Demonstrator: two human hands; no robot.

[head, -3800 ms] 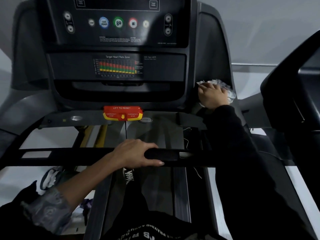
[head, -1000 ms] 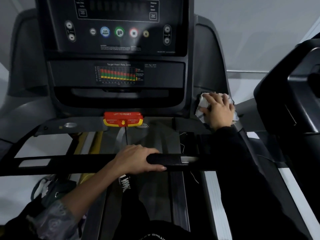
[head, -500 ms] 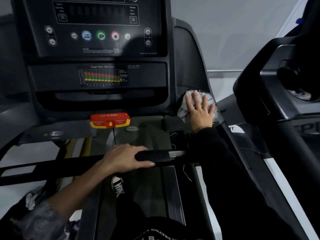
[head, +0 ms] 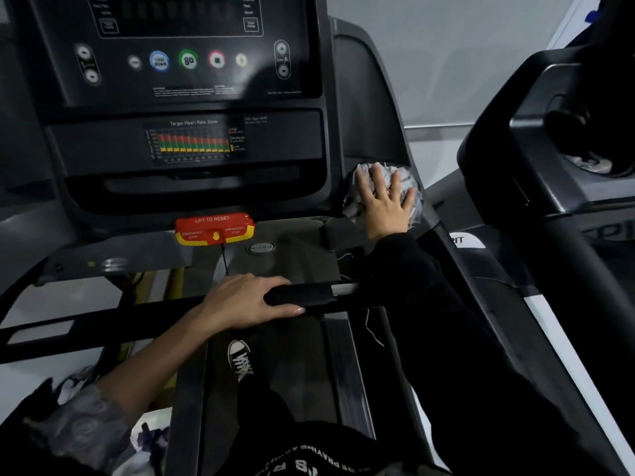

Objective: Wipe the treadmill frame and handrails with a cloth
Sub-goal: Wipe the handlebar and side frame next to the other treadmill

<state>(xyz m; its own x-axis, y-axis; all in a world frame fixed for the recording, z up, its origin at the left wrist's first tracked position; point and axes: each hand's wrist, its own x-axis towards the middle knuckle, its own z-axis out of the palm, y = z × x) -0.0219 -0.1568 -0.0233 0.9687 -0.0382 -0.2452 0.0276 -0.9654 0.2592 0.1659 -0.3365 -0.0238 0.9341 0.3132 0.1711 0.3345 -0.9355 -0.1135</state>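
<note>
A dark treadmill fills the view, its console (head: 178, 97) ahead. My right hand (head: 385, 204) lies flat with straight, spread fingers on a white-grey cloth (head: 354, 204), pressing it against the grey frame upright (head: 371, 108) to the right of the console, near its base. My left hand (head: 247, 300) grips the black front handrail (head: 103, 321) that crosses the view, fingers over the top and thumb below. My right arm in a black sleeve runs from lower right up to the cloth.
A red and yellow emergency stop (head: 214, 230) sits below the console. The belt (head: 292, 372) lies under the rail with my sneaker (head: 240, 360) on it. A second dark machine (head: 567, 149) stands close on the right. Bags (head: 75, 393) lie on the floor at lower left.
My right hand has flattened and spread its fingers over the cloth, sliding it slightly down the upright. The view has shifted right. My left hand has stayed on the rail.
</note>
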